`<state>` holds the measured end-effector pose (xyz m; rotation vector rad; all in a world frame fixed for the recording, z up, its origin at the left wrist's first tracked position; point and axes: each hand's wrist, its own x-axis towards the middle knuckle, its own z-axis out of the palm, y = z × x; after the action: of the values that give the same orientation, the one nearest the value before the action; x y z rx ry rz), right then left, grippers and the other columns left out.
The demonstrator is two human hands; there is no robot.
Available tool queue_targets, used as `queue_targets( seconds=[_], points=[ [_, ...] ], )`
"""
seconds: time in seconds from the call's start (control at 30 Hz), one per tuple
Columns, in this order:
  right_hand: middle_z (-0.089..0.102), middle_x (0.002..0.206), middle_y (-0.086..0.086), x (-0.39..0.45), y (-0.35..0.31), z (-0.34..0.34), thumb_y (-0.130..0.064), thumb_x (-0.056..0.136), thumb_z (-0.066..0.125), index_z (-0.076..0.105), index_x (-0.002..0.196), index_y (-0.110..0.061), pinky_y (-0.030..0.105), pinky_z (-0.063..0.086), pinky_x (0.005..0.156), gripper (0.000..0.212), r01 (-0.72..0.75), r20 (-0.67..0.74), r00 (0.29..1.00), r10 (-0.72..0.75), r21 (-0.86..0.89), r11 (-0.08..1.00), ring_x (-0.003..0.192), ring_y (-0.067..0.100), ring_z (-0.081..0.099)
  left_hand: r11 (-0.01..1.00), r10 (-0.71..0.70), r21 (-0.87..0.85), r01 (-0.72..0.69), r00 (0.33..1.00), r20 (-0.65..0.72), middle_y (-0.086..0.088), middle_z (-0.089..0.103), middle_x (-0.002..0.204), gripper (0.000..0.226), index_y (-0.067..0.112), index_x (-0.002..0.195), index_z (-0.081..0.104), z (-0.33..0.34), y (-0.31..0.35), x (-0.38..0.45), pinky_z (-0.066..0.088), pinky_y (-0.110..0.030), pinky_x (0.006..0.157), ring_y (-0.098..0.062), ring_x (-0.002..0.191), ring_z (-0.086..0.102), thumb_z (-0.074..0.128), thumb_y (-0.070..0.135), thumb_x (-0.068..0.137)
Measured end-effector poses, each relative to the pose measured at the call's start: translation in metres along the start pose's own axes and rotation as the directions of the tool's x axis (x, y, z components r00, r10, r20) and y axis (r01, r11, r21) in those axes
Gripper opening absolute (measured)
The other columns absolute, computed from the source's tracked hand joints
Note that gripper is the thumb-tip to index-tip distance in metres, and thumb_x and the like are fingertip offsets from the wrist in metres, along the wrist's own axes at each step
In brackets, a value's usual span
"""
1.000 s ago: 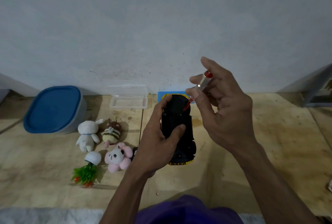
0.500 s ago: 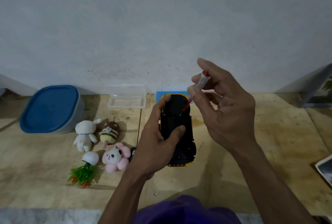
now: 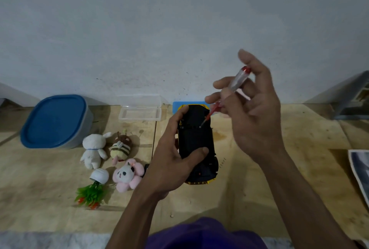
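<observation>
The toy car (image 3: 196,142) is flipped belly-up in the left hand (image 3: 171,160), thumb and fingers wrapped round its sides. The right hand (image 3: 251,113) pinches a screwdriver (image 3: 229,93), tip down on the underside near the car's far end. Left of the left hand lie three plush toys (image 3: 117,154), a little fake plant (image 3: 91,190) and a blue-lidded tub (image 3: 56,121).
</observation>
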<state>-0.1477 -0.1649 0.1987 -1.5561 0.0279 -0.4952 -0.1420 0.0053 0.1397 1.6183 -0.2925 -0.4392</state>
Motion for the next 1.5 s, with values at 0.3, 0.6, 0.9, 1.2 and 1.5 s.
queue_targets(
  seconds=[0.3,0.6,0.9,1.2,1.5],
  points=[
    [0.072,0.076,-0.017,-0.003,0.022,-0.013,-0.022,0.091,0.069,0.078,0.1,-0.028,0.024,0.053,0.068,0.014,-0.08,0.345,0.884,0.315,-0.552,0.83,0.073,0.001,0.067,0.999,-0.034,-0.031,0.036,0.998,0.045,0.017,0.049,0.146,0.098,0.045,0.149,0.035,-0.004,0.0,0.0,0.058,-0.05,0.094,-0.022,0.129,0.056,0.08,0.003,0.074],
    [0.066,0.076,-0.017,0.0,0.024,-0.004,-0.025,0.09,0.067,0.071,0.091,-0.033,0.024,0.048,0.065,0.009,-0.021,0.421,0.832,0.362,-0.628,0.778,0.072,0.003,0.061,0.999,-0.047,0.023,0.046,0.997,0.058,0.019,0.052,0.142,0.099,0.043,0.15,0.033,-0.003,-0.002,-0.001,0.058,-0.048,0.095,-0.019,0.126,0.059,0.079,-0.005,0.078],
    [0.057,0.098,-0.011,-0.009,0.025,-0.008,-0.025,0.092,0.067,0.066,0.106,-0.043,0.02,0.041,0.073,0.022,-0.014,0.389,0.85,0.356,-0.657,0.753,0.093,0.004,0.055,0.998,-0.045,0.045,0.044,0.999,0.022,0.014,0.054,0.141,0.095,0.038,0.15,0.034,-0.004,-0.008,0.0,0.054,-0.053,0.099,-0.017,0.124,0.06,0.079,0.0,0.076],
    [0.072,0.086,-0.013,-0.015,0.038,-0.006,-0.016,0.088,0.073,0.075,0.1,-0.028,0.023,0.056,0.079,0.018,-0.209,0.248,0.892,0.377,-0.513,0.833,0.086,0.003,0.068,0.997,-0.057,0.043,0.057,0.998,-0.008,0.018,0.053,0.141,0.096,0.043,0.148,0.035,-0.006,-0.015,-0.001,0.057,-0.05,0.096,-0.018,0.123,0.06,0.08,0.002,0.074],
    [0.075,0.081,-0.003,-0.025,0.053,-0.004,-0.009,0.086,0.075,0.077,0.089,-0.016,0.014,0.049,0.066,0.007,-0.417,0.224,0.84,0.493,-0.315,0.853,0.074,0.0,0.066,0.994,-0.082,0.069,0.083,0.996,-0.022,0.02,0.054,0.139,0.098,0.044,0.147,0.037,-0.01,-0.027,-0.004,0.059,-0.048,0.091,-0.016,0.116,0.063,0.081,-0.001,0.072]
  ],
)
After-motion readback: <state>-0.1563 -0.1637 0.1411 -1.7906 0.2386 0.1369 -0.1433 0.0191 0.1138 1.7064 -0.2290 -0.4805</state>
